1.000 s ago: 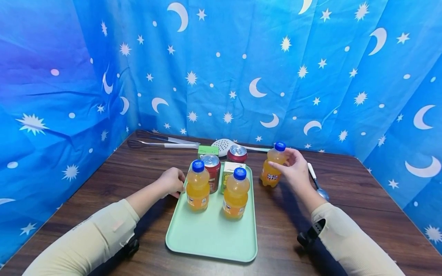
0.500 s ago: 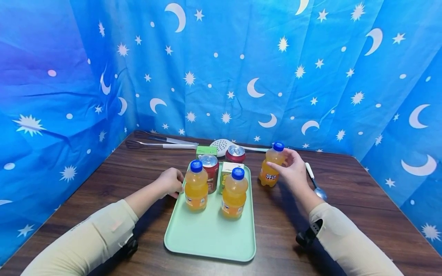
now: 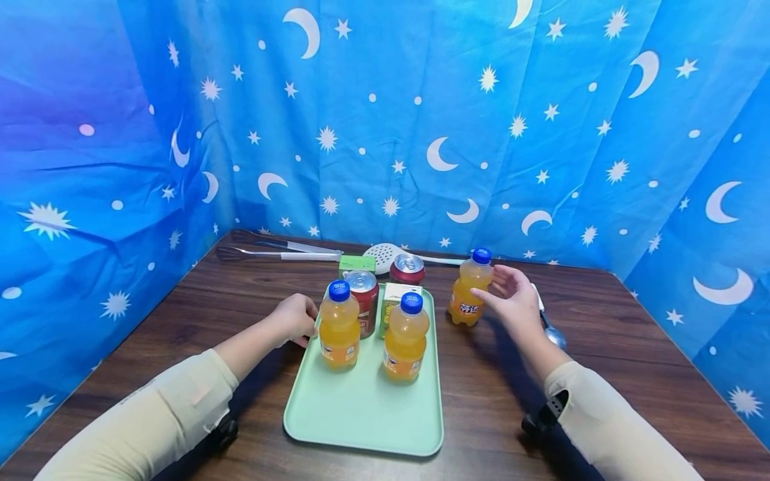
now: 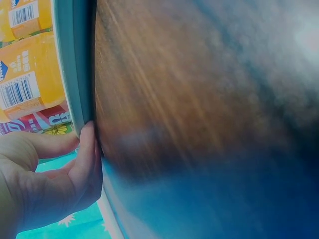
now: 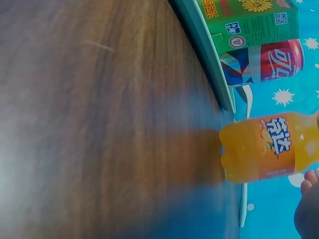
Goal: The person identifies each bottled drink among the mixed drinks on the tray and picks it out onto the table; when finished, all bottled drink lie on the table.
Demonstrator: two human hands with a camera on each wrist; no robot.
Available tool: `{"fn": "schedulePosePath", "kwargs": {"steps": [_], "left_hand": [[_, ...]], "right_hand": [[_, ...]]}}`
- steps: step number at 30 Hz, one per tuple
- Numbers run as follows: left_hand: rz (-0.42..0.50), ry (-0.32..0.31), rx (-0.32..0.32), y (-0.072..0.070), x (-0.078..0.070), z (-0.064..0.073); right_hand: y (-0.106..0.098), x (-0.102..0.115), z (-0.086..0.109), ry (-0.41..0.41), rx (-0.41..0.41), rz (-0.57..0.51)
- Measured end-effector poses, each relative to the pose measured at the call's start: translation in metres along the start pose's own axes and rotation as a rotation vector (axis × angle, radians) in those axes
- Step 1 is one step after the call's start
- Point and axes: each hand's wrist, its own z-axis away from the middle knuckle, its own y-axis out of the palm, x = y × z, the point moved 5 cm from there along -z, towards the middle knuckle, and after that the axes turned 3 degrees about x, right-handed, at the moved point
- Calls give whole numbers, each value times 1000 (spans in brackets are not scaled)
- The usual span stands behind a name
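My left hand (image 3: pixel 295 319) pinches the left rim of a light green tray (image 3: pixel 361 424); in the left wrist view the thumb and fingers (image 4: pixel 85 154) meet on that rim. Two orange soda bottles (image 3: pixel 339 327) with blue caps stand upright on the tray, a red soda can (image 3: pixel 363 304) and a juice carton (image 3: pixel 400 294) behind them. To the tray's right, a third orange soda bottle (image 3: pixel 469 294) stands upright on the table. Beside it my right hand (image 3: pixel 516 300) is spread, the thumb tip close to the bottle's side and the other fingers apart from it.
Behind the tray are a second red can (image 3: pixel 408 267), a green box (image 3: pixel 357 264) and a white slotted spoon (image 3: pixel 383 257). Long-handled utensils (image 3: pixel 307 256) lie at the back left. A metal spoon (image 3: pixel 555 336) lies right of my right hand. A blue starry curtain (image 3: pixel 385 133) encloses the table (image 3: pixel 505 414).
My right hand has loosened from the third bottle and drawn slightly right, while that bottle stays standing. The left hand keeps its pinch on the tray. The whole view shifts slightly left.
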Motion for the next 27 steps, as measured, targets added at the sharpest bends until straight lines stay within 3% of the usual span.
{"fn": "schedulePosePath", "kwargs": {"steps": [9,16,22,27], "left_hand": [[5,4,6,0,-1,3],[-1,2,10,-2,-3,4],[-3,2,7,-1,-2,3],[9,19,10,0,-1,3]], "right_hand": [[-15,-6,12,4,-26,15],[-24,-24,15,-77,-15,26],[-26,-5,30,-30,3,44],[-27,8,39,-47,32,51]]}}
